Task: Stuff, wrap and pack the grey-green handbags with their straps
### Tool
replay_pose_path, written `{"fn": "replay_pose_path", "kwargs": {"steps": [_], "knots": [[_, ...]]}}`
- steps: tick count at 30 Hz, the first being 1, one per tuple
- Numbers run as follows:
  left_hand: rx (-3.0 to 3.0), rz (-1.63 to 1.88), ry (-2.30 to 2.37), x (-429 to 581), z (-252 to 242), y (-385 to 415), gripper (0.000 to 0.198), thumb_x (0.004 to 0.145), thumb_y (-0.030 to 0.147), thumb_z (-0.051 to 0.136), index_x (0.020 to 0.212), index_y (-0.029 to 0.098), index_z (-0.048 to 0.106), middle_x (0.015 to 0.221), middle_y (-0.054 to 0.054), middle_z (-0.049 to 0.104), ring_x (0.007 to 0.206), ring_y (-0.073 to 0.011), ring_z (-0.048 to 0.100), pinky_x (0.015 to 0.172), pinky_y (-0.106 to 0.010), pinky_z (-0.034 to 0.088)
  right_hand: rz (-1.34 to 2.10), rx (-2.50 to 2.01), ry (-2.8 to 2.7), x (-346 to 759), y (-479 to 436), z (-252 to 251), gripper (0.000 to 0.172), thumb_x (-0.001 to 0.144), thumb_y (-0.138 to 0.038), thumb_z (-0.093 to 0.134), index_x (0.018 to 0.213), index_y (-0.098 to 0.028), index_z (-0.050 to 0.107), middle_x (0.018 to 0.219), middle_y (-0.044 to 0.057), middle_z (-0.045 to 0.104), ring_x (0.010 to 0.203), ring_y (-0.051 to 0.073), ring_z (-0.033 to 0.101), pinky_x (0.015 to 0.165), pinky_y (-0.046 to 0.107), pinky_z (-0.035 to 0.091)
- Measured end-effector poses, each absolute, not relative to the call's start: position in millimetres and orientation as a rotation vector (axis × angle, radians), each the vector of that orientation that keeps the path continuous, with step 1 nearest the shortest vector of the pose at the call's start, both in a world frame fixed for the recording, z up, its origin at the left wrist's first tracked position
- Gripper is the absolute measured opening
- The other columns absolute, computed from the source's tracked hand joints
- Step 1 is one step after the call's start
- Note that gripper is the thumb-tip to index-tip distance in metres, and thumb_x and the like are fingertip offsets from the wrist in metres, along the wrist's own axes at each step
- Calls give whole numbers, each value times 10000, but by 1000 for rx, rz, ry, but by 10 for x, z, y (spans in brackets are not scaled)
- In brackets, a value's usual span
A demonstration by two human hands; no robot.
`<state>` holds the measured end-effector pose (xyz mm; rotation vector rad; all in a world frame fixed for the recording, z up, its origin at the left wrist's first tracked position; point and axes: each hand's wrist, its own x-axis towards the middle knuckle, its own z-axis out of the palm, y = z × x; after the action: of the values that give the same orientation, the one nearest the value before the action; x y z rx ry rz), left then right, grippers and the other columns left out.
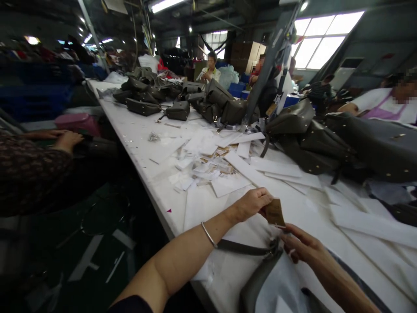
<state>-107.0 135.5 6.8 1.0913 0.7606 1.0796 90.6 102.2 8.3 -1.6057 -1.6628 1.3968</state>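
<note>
My left hand pinches a small brown card tag above the white table. Just below it, my right hand has its fingers curled near the tag's lower edge and a thin string; what it grips is too small to name. A grey-green handbag lies beneath both hands, its strap running left under my left wrist, which wears a silver bangle.
Loose white paper strips and small tags litter the table. Several dark handbags are piled further along, with more handbags at the right. Another person's arm rests at the left; other people sit across the table.
</note>
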Motion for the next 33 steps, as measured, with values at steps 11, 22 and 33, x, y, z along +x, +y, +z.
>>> {"fn": "replay_pose_path", "kwargs": {"steps": [11,22,33], "knots": [[1052,996,656,-1112,49,1365,682,571,753,736,790,155,490,843,-93,667,636,-146,597,565,-251,456,1298,-1632,-1808,942,994,-46,498,702,-545,604,1015,-174,715,605,24,629,539,184,572,443,265,411],[1073,1545,775,-1334,315,1778,590,783,730,567,926,160,510,1017,-89,623,756,-140,649,678,-261,522,742,-1614,-2148,1330,645,158,354,776,-459,523,942,-248,754,947,65,747,760,236,683,692,340,556],[1661,1300,864,-2104,1226,1413,392,784,522,716,818,134,673,800,-73,692,758,-188,654,745,-289,527,265,-1393,-2445,2009,708,-538,321,877,-477,591,1104,-302,736,1228,50,679,1128,271,642,993,408,528]]}}
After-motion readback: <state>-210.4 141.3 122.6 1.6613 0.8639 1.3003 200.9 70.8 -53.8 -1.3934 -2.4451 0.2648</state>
